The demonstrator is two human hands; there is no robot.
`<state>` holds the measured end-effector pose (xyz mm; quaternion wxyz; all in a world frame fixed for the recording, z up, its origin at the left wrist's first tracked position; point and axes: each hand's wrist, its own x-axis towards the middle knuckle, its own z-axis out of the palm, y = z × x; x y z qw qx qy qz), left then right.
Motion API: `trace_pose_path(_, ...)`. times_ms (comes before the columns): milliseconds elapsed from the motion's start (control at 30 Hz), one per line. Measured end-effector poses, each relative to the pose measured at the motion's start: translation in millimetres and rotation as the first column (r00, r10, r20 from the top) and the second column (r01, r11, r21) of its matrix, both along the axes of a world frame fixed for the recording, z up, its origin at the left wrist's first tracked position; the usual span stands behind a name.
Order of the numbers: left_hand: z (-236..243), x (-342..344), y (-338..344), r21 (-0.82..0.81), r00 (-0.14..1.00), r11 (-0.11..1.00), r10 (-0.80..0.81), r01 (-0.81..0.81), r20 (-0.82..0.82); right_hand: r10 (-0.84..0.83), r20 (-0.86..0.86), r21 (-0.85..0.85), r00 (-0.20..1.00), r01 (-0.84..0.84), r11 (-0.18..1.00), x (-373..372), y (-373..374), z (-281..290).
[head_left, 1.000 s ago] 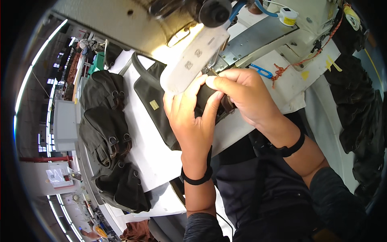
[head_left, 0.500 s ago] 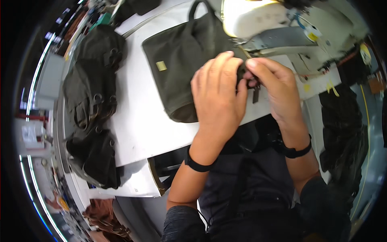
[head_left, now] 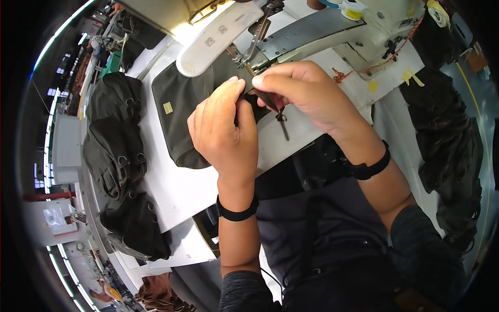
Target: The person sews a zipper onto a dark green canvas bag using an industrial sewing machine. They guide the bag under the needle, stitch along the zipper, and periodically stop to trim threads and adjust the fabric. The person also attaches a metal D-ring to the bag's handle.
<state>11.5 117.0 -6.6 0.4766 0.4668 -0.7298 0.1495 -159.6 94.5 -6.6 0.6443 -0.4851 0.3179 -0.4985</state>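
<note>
A dark olive fabric bag (head_left: 179,130) with a small pale label lies on the white table, partly under the sewing machine's white head (head_left: 221,39). Close by the needle area, my right hand (head_left: 306,96) pinches a zipper (head_left: 272,101) with brass-coloured teeth between thumb and fingers. The zipper's dark pull (head_left: 284,127) hangs below those fingers. My left hand (head_left: 223,130) is curled over the bag's edge, its fingertips near the zipper and closed on dark fabric. Part of the bag is hidden behind that hand.
Several dark bags (head_left: 112,148) are piled along the table's left edge. The machine's metal arm (head_left: 312,39) extends to the right, near an orange cord (head_left: 340,76). More dark fabric pieces (head_left: 442,130) hang at the right. Brown items (head_left: 161,294) lie at the lower left.
The whole view has shifted, so machine, bag and hands appear farther left. My left hand has turned, its thumb showing more clearly. More of the zipper and its pull shows below my right hand.
</note>
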Motion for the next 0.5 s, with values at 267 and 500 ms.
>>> trace_pose_path(267, -7, 1, 5, -0.04, 0.998, 0.999, -0.011, 0.013, 0.054, -0.175, 0.199, 0.047, 0.964, 0.169, 0.984, 29, 15, -9)
trace_pose_path(500, -5, 5, -3, -0.02, 0.99, 0.99, -0.143, 0.143, -0.008, -0.225, 0.25, 0.137, 0.942, 0.196, 0.971, 36, 14, -15)
